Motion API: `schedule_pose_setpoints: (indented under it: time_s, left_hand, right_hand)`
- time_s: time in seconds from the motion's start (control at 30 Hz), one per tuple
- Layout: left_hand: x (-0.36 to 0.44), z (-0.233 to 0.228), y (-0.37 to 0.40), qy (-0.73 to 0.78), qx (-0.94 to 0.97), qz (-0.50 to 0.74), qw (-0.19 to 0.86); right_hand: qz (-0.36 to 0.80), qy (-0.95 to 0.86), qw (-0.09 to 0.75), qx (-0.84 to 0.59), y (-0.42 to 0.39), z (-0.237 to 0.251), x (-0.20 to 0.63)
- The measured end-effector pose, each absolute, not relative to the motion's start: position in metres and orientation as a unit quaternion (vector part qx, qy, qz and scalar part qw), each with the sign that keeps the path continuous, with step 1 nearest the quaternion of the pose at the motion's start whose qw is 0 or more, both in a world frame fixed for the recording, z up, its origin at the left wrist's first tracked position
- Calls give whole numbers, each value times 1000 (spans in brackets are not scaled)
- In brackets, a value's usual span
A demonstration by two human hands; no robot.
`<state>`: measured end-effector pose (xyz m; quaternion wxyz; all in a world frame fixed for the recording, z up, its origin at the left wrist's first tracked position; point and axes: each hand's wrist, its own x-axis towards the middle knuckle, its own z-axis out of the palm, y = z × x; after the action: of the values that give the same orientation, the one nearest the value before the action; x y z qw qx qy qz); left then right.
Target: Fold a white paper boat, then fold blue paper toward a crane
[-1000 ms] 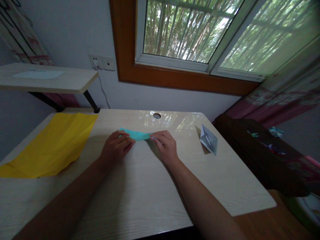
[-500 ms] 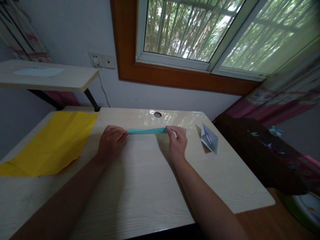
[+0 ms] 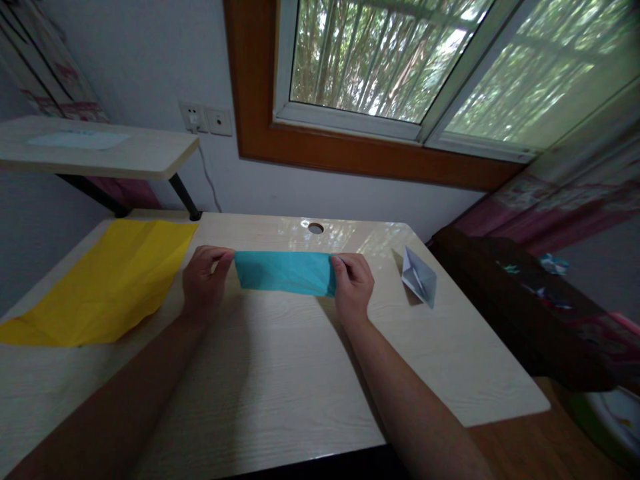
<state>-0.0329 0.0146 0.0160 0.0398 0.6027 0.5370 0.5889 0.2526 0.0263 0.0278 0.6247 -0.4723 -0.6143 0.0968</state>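
Note:
A rectangular strip of turquoise paper [image 3: 286, 273] is stretched between my two hands, just above the desk, its broad face turned toward me. My left hand [image 3: 206, 279] pinches the strip's upper left corner between thumb and fingers. At the right end, my right hand [image 3: 354, 285] grips the edge the same way, its fingertips partly behind the paper. Right of that hand, a folded pale grey paper piece [image 3: 419, 277] stands on the desk. A large yellow sheet [image 3: 113, 283] lies to the left of my left hand, slightly creased.
The pale wooden desk [image 3: 295, 387] has a round cable hole [image 3: 315, 229] near its back edge. A raised shelf [image 3: 150, 157] on black legs stands at the back left. Behind are a wall socket [image 3: 193, 117] and a window [image 3: 370, 60]. A dark surface [image 3: 515, 300] lies beyond the right edge.
The turquoise paper was seen nearly edge-on as a thin band; now its broad face shows. My left hand has moved left, while my right hand stays almost in place.

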Motion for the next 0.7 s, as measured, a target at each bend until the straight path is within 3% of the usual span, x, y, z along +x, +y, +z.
schedule_pose_setpoints:
  time_s: [0.27, 0.37, 0.7]
  left_hand:
    - [-28, 11, 21, 489, 483, 673, 272]
    - [-26, 7, 20, 464, 477, 652, 363]
    - [-22, 13, 10, 549, 518, 567, 331]
  right_hand:
    - [213, -575, 608, -504, 29, 20, 251]
    - [238, -575, 592, -512, 30, 18, 250]
    - [294, -550, 586, -517, 29, 16, 243]
